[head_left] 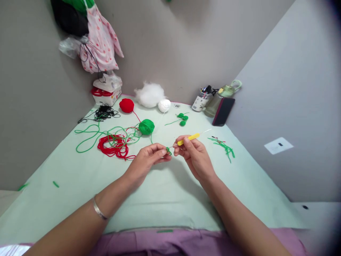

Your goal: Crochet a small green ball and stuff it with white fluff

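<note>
Between thumb and fingers, my left hand (150,158) pinches a small piece of green crochet work (168,151). A crochet hook (188,139) with a yellow handle is gripped in my right hand (195,156), its metal tip reaching to the green piece. Whether the tip passes through a loop is too small to tell. A green yarn ball (146,127) lies just beyond my left hand, with a strand running down toward that hand. Left of it are a loose coil of red yarn (113,146) and trailing green strands.
Farther back are a red yarn ball (126,105), a white yarn ball (164,105), fluffy white stuffing (150,95) and tangled black yarn (105,112). Small green pieces (182,119), a pen cup (201,100), a phone (224,111), a bottle (215,103) and green scraps (226,149) lie right.
</note>
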